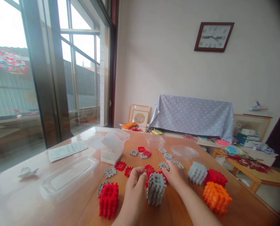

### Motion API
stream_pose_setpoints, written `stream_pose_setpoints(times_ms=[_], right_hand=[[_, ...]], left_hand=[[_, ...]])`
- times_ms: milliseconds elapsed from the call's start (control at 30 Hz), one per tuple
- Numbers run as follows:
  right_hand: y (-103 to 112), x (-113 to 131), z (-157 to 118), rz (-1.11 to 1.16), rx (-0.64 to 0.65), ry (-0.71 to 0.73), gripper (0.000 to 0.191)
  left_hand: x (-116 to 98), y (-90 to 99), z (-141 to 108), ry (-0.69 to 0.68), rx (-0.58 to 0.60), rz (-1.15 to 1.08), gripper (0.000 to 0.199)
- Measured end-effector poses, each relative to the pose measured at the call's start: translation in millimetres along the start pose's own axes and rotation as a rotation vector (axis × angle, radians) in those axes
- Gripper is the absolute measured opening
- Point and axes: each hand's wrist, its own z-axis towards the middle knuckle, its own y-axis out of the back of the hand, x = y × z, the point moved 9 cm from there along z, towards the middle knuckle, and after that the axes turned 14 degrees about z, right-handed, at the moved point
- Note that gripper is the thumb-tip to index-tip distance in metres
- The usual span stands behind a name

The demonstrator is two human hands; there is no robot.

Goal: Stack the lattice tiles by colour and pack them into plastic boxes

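My left hand (136,182) is closed, its fingers curled in and thumb near the index finger; what it may hold is hidden. It is just left of a stack of grey lattice pieces (156,190). Behind that stack my right hand (174,174) has its thumb and index finger at the edge of a flat grey piece (163,165). Loose red pieces (149,169) lie between the hands. A red stack (109,201) stands left of my left hand. To the right are a grey stack (197,173), a red stack (216,178) and an orange stack (217,198).
An open plastic box (111,155) stands behind the left pieces. A clear lid (69,177), printed sheets (68,150) and a crumpled wrapper (28,172) lie to the left. Farther back are a clear tub (155,141) and another lid (185,151).
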Motion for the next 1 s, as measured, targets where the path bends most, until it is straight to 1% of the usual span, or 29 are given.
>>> stream_pose_setpoints(times_ms=[100,233,333,500,600,667,800,900,1000], right_hand=[[3.7,-4.2,2.8,0.046,-0.058,0.009,0.054],[6.0,-4.0,4.3,0.101,-0.087,0.041,0.057],[8.2,-3.2,5.0,0.133,-0.082,0.063,0.050],[9.6,-2.6,4.1,0.156,-0.036,0.083,0.028],[9.4,-0.3,2.2,0.144,-0.016,0.099,0.028],[7.5,2.3,0.8,0.139,0.007,0.125,0.030],[2.7,1.5,0.4,0.139,0.045,0.142,0.021],[0.4,0.6,1.7,0.135,0.050,0.135,0.027],[-5.1,7.2,0.3,0.123,0.061,0.143,0.037]], left_hand=[[1.3,-0.6,2.2,0.000,0.003,0.004,0.030],[12.4,-0.8,8.6,-0.011,-0.020,0.009,0.034],[16.0,-0.5,9.3,-0.017,-0.026,-0.002,0.035],[8.7,-1.2,3.5,-0.034,-0.009,-0.020,0.032],[6.9,0.6,2.2,-0.027,-0.037,-0.035,0.031],[6.6,-0.1,2.1,-0.019,-0.027,-0.035,0.033],[5.3,0.2,1.7,-0.005,-0.015,-0.037,0.036],[5.3,0.8,1.7,-0.002,-0.020,-0.037,0.034],[7.0,-1.8,2.6,-0.009,-0.012,-0.033,0.033]])
